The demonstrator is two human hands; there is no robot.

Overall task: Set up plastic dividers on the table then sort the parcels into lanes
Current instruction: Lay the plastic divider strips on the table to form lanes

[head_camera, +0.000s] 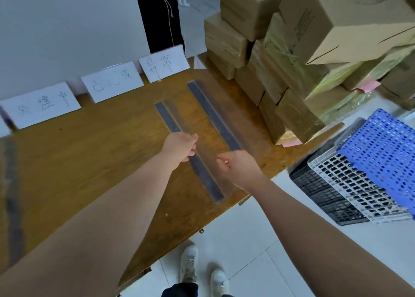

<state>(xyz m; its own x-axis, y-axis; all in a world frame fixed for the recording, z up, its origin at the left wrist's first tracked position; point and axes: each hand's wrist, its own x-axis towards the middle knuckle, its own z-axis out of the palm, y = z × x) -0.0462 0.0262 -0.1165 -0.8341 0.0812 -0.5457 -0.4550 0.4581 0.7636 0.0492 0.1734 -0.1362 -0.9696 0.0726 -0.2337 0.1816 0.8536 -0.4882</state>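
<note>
Two long clear plastic dividers with grey base strips stand on the wooden table [89,153]. My left hand [179,145] grips the top edge of the nearer divider [202,173] about midway along it. My right hand [238,167] pinches the same divider's upper edge a little closer to me. The second divider [213,114] stands parallel to the right, untouched. A pile of brown cardboard parcels [292,72], some wrapped in film, covers the table's right end.
Three white paper labels with handwritten characters [112,82] lean against the wall behind the table. Stacked plastic crates, a blue one on top [379,148], sit on the floor at the right. My shoes [202,267] are on the white tiles by the table edge.
</note>
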